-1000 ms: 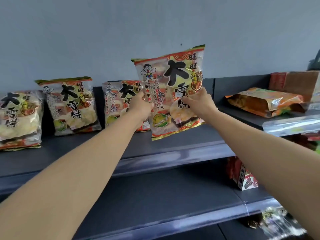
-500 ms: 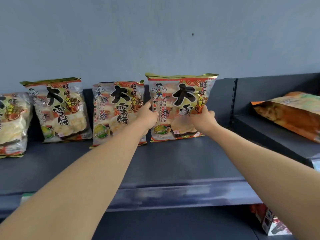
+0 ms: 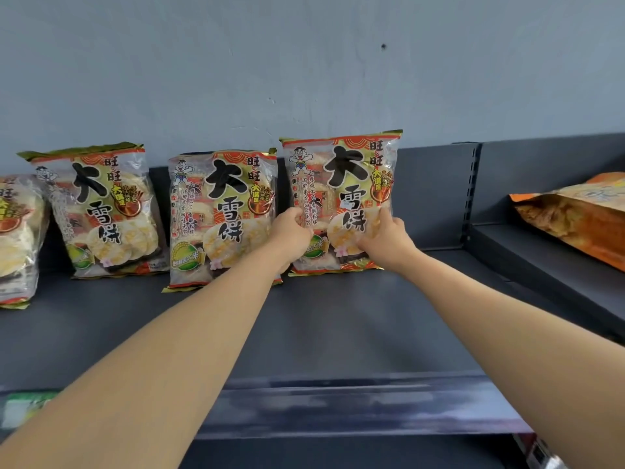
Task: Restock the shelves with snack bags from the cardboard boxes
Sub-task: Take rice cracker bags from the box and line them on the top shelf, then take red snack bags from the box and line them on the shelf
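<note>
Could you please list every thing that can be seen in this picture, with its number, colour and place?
held rice cracker bag: one, clear with red-gold print, upright at the row's right end
other rice cracker bags: three, same print, standing to its left, leftmost cut off by the frame
orange bag: one, orange, lying at far right
shelf: one, dark grey, under the row
wall: one, grey-blue, behind everything
left hand: one, grips the held bag's left side
right hand: one, grips its right side
</note>
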The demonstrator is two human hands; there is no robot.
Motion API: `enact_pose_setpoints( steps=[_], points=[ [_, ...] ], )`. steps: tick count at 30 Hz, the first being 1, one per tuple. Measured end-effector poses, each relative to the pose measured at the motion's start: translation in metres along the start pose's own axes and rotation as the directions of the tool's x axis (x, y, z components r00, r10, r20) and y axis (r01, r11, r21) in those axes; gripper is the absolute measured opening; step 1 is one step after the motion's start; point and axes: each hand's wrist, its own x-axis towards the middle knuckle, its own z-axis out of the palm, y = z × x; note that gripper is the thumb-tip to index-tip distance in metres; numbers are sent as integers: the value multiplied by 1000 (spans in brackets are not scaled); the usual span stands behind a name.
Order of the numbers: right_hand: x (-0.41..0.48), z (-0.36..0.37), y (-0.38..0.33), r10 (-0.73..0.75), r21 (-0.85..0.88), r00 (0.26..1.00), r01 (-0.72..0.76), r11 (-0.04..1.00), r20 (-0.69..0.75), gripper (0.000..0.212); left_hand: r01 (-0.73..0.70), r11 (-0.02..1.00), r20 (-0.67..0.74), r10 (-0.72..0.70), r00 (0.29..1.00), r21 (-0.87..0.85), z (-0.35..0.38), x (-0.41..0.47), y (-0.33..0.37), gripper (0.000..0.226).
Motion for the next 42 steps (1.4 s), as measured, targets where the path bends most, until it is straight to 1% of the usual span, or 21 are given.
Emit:
enact_pose_setpoints(
  steps=[2,4,8,11,14,17,20,22,24,26,29,31,33,35,37,38,39,40,42],
  points=[
    [-4,-1,2,-18,2,1000,18,1000,-22,62,0,1000,1,0,1000,7,-2,-6,-1,50],
    [-12,-3,2,-39,-8,996,38,999,-75,55,2,1000,11,-2,1000,0,-4,-14,-3,47],
    [-40,-10,-5,-97,-78,987,88,993,-127,56,-37,997,24,39,999,-61,-12,-38,0,34],
    [-72,-21,-14,-147,-134,981,130,982,-126,54,-110,990,67,116,991,-91,-22,-66,9,28],
    [-113,-32,-22,-180,-188,974,153,970,-137,47,-208,969,141,227,964,-134,-32,-101,20,26],
    [-165,-43,-29,-210,-235,961,165,958,-182,41,-333,931,204,359,911,-151,-43,-143,27,23],
    [-224,-49,-27,-197,-275,954,132,952,-227,37,-415,883,318,467,825,-219,-45,-194,28,27],
    [-265,-50,-19,-164,-301,951,80,950,-263,36,-428,863,407,504,762,-268,-40,-231,22,26],
    [-303,-49,-3,-107,-334,950,3,942,-293,35,-393,863,514,505,693,-318,-27,-268,12,21],
    [-340,-49,18,-13,-370,955,-102,924,-295,34,-331,880,624,474,621,-340,-8,-305,1,19],
    [-388,-52,59,168,-423,956,-260,868,-242,32,-191,931,761,364,537,-310,24,-351,-14,23],
    [-414,-54,91,297,-443,935,-354,824,-195,35,-97,958,830,281,481,-268,47,-377,-22,25],
    [-433,-54,126,414,-478,900,-425,769,-135,37,-49,981,882,190,431,-188,69,-399,-31,26],
    [-446,-52,159,512,-529,858,-455,716,-45,34,16,994,917,93,389,-107,92,-414,-41,25],
    [-452,-50,184,573,-585,819,-450,675,31,27,69,997,934,-1,358,-25,115,-426,-52,24],
    [-454,-49,194,593,-604,802,-443,663,63,25,96,995,934,-46,354,12,126,-430,-57,23],
    [-455,-48,206,611,-614,786,-436,658,97,27,133,989,930,-101,352,57,137,-435,-61,16],
    [-455,-47,218,623,-624,771,-423,657,133,30,161,982,919,-148,365,95,149,-437,-66,5],
    [-453,-45,246,643,-630,738,-403,664,204,39,262,951,890,-256,376,162,177,-443,-76,7]
  ],
)
